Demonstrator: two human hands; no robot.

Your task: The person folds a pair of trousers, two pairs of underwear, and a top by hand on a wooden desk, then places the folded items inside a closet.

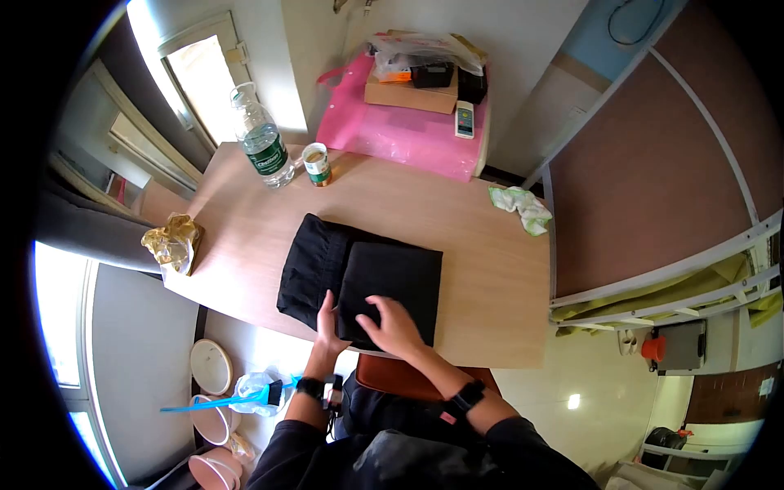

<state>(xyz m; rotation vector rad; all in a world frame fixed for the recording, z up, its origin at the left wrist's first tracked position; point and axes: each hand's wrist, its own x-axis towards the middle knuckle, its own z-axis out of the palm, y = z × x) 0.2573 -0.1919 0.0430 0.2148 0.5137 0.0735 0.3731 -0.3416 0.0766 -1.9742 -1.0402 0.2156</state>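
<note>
On the pale table (490,298) lies a folded black cloth (396,273), a bottle (267,151) and cup (318,167) beyond it, the right hand (394,327) loosely spread over it, the left hand (328,328) at its near edge, its grip unclear.

I watch through one head-worn camera — forward and down, over near hands (395,328) and table (494,302) to the far wall (510,33).

This looks like a home, with buckets (215,474) and shoes (627,342).
</note>
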